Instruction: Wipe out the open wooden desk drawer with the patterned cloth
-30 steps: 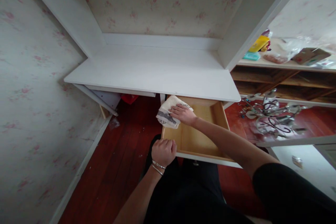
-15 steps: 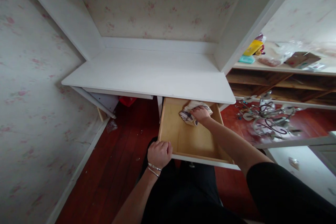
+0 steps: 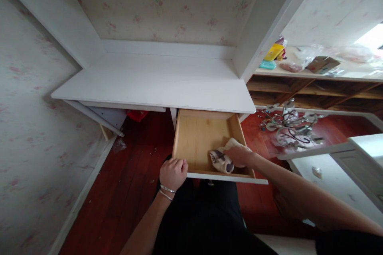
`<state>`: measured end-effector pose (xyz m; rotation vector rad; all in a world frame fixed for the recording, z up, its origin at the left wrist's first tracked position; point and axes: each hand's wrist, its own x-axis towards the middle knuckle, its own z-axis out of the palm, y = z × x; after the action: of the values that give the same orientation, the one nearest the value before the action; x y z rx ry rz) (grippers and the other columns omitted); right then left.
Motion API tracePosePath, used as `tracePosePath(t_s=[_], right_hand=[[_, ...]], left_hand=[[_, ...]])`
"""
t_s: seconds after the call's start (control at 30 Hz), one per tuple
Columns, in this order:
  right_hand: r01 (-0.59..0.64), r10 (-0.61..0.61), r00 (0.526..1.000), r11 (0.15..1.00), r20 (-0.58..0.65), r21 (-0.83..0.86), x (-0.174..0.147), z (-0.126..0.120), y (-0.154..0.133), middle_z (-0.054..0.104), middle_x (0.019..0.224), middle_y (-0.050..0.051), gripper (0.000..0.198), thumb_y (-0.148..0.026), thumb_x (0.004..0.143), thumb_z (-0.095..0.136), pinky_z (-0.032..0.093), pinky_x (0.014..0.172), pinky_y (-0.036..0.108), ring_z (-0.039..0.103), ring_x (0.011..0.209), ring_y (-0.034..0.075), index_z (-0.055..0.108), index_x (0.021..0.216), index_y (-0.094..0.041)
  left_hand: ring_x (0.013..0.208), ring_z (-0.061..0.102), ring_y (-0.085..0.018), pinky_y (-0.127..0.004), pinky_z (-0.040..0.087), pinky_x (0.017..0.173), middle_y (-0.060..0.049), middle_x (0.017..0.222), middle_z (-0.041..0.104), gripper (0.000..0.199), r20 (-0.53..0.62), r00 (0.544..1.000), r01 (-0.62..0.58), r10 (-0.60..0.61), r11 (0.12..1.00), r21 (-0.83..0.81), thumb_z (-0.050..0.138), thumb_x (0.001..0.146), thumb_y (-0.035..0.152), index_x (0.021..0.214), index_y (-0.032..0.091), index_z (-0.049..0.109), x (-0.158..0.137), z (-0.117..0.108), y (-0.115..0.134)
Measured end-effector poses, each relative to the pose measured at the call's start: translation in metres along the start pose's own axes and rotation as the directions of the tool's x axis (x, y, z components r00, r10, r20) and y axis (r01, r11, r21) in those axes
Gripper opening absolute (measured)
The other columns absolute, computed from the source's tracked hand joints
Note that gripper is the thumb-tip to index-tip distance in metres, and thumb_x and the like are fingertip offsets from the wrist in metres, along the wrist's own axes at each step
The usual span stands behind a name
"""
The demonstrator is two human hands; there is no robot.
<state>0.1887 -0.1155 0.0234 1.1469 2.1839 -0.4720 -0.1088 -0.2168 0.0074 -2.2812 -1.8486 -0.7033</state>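
A pulled-out wooden drawer [image 3: 194, 135] with a white front juts from under the white desk [image 3: 149, 81]. Inside it, near the front right corner, my right hand [image 3: 240, 155] presses a crumpled cream and dark patterned cloth [image 3: 221, 161] against the bottom; the fingers are closed on the cloth and partly hidden by it. My left hand [image 3: 173, 174], with two bracelets at the wrist, is curled over the drawer's front left corner. Its fingers wrap round the edge there.
To the right, a chandelier [image 3: 291, 125] with curved arms lies on the red wooden floor [image 3: 134, 179]. Behind it stands a low shelf unit [image 3: 299, 87] with bags and a cardboard box [image 3: 323, 65] on top. A white cabinet [image 3: 332, 179] lies at the lower right.
My right hand has moved the cloth from the back of the drawer toward its front right corner. My left hand keeps its hold. The whole view has shifted slightly.
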Motion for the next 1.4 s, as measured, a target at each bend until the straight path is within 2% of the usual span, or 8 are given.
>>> tracePosePath(t_s=[0.17, 0.33, 0.53, 0.73, 0.83, 1.03, 1.23, 1.4], right_hand=[[0.077, -0.111, 0.980, 0.977, 0.166, 0.198, -0.012, -0.005, -0.004, 0.071, 0.092, 0.011, 0.033, -0.018, 0.067, 0.065, 0.044, 0.065, 0.027, 0.068, 0.087, 0.026, 0.069, 0.099, -0.016], [0.116, -0.174, 0.980, 0.897, 0.099, 0.428, 0.006, -0.026, -0.019, 0.071, 0.099, 0.009, 0.041, -0.020, 0.061, 0.064, 0.044, 0.069, 0.026, 0.065, 0.090, 0.025, 0.068, 0.102, -0.016], [0.047, -0.004, 0.999, 0.577, -0.054, 0.816, 0.055, -0.031, -0.089, 0.069, 0.080, 0.003, 0.028, -0.017, 0.058, 0.067, 0.045, 0.064, 0.023, 0.063, 0.076, 0.020, 0.069, 0.086, -0.016], [0.064, 0.142, 0.984, 0.295, -0.110, 0.953, 0.100, -0.042, -0.148, 0.069, 0.084, 0.007, 0.026, -0.021, 0.083, 0.050, 0.049, 0.057, 0.021, 0.064, 0.070, 0.015, 0.062, 0.105, -0.012], [0.063, 0.237, 0.964, 0.240, -0.122, 0.969, 0.121, -0.062, -0.153, 0.067, 0.078, 0.007, 0.023, -0.018, 0.083, 0.051, 0.049, 0.056, 0.021, 0.063, 0.064, 0.014, 0.061, 0.101, -0.010], [0.060, 0.380, 0.900, 0.382, -0.215, 0.922, 0.147, -0.109, -0.126, 0.068, 0.093, 0.008, 0.027, -0.017, 0.082, 0.050, 0.049, 0.059, 0.021, 0.065, 0.074, 0.015, 0.060, 0.107, -0.012], [0.047, 0.384, 0.847, 0.634, -0.367, 0.772, 0.116, -0.131, -0.116, 0.068, 0.105, 0.011, 0.037, -0.025, 0.077, 0.059, 0.049, 0.078, 0.032, 0.063, 0.097, 0.027, 0.058, 0.114, -0.018], [0.191, 0.106, 0.859, 0.841, -0.501, 0.506, 0.067, -0.102, -0.147, 0.068, 0.107, 0.010, 0.048, -0.024, 0.084, 0.050, 0.048, 0.079, 0.034, 0.065, 0.094, 0.027, 0.049, 0.131, -0.024]], left_hand=[[0.060, 0.052, -0.015, -0.031, 0.031, 0.062, 0.000, 0.056, 0.058, 0.032, -0.003, 1.000, -0.010, 0.010, 1.000, -0.004, 0.053, 0.089, 0.022, 0.056, 0.020, 0.053, -0.002, -0.001, 0.000], [0.061, 0.052, -0.015, -0.032, 0.031, 0.063, 0.000, 0.058, 0.058, 0.032, 0.011, 1.000, -0.014, 0.014, 1.000, -0.004, 0.053, 0.089, 0.023, 0.057, 0.020, 0.054, -0.004, -0.001, -0.001], [0.062, 0.052, -0.014, -0.032, 0.032, 0.064, -0.001, 0.057, 0.057, 0.034, 0.016, 0.999, -0.034, 0.034, 0.999, -0.010, 0.051, 0.091, 0.024, 0.057, 0.020, 0.054, -0.008, -0.003, -0.003], [0.063, 0.053, -0.015, -0.031, 0.033, 0.064, -0.003, 0.058, 0.059, 0.032, -0.004, 1.000, -0.024, 0.024, 1.000, -0.012, 0.051, 0.090, 0.023, 0.058, 0.019, 0.056, -0.008, 0.000, -0.003], [0.064, 0.054, -0.015, -0.031, 0.032, 0.063, -0.003, 0.061, 0.060, 0.031, 0.004, 0.999, -0.035, 0.035, 0.999, -0.018, 0.050, 0.090, 0.022, 0.061, 0.019, 0.058, -0.007, 0.000, -0.003], [0.062, 0.052, -0.015, -0.031, 0.032, 0.063, -0.002, 0.059, 0.058, 0.032, 0.012, 1.000, -0.020, 0.020, 1.000, -0.004, 0.050, 0.091, 0.022, 0.060, 0.019, 0.055, -0.008, -0.001, -0.003], [0.064, 0.053, -0.015, -0.031, 0.039, 0.067, -0.002, 0.060, 0.056, 0.031, 0.016, 1.000, -0.014, 0.015, 0.998, -0.057, 0.048, 0.092, 0.020, 0.062, 0.019, 0.054, -0.012, -0.015, -0.005], [0.080, 0.060, -0.017, -0.033, 0.048, 0.078, -0.006, 0.081, 0.066, 0.017, -0.012, 0.999, 0.043, -0.046, 0.984, -0.173, 0.048, 0.092, 0.015, 0.084, 0.017, 0.063, -0.032, -0.033, -0.009]])
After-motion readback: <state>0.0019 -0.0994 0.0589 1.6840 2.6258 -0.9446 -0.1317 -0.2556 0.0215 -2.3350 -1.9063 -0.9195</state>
